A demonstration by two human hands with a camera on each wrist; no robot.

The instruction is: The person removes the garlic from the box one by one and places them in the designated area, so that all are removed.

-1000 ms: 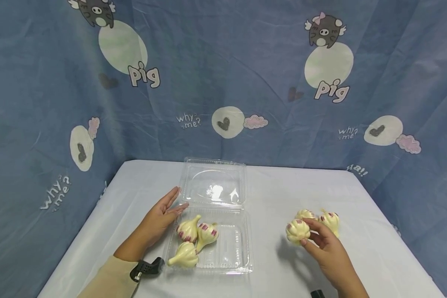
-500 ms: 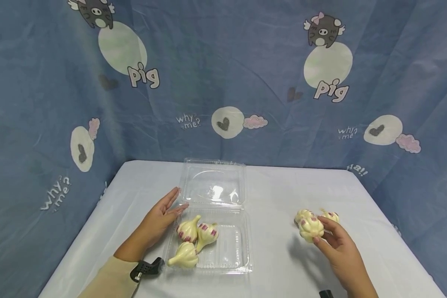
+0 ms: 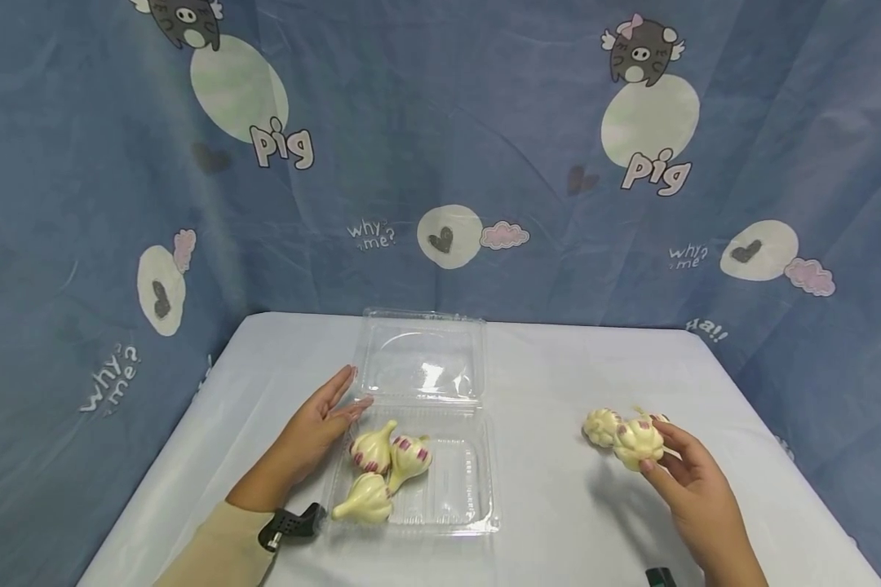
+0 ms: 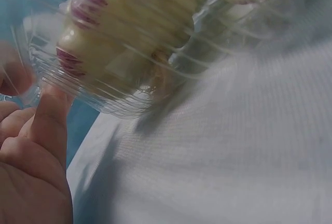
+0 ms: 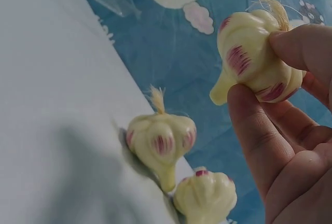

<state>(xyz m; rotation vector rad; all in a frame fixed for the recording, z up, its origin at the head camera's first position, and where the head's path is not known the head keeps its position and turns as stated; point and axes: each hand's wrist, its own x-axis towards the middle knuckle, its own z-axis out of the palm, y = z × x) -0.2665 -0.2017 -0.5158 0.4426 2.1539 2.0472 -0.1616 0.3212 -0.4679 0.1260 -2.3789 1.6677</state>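
Right hand (image 3: 701, 489), lower right of the head view: pinches a garlic bulb (image 3: 639, 444) between thumb and fingertips. A light grip, probably chosen because the bulb is small and round and lets go easily. Bulb is off the white table (image 3: 543, 505), shadow falling apart from it. Right wrist view: root tuft upward, neck toward lower left, not touching its neighbours.

Left hand (image 3: 312, 432), left of centre: fingers fairly straight, grasping nothing, tips at the left edge of a clear plastic box (image 3: 451, 489) near its hinge. Left wrist view puts a fingertip against the clear wall, seemingly to steady so light a box. Lid (image 3: 420, 359) lies back beyond the base, presumably to leave the base reachable from above.

Counts. Garlic bulbs: six. Three in the left part of the box, bunched together, necks pointing different ways: upper bulb (image 3: 371, 451), right-hand bulb (image 3: 410, 458), front bulb (image 3: 369, 499). One held. Two on the table, right of frame: in the right wrist view a centre bulb (image 5: 162, 138) and a bottom bulb (image 5: 206, 197); in the head view one of these is mostly hidden behind the held one. Box: one, with one lid. Hands: two. Black wristband (image 3: 294, 528) at left wrist: one. Printed pigs on the blue cloth (image 3: 440, 147), head view: two.
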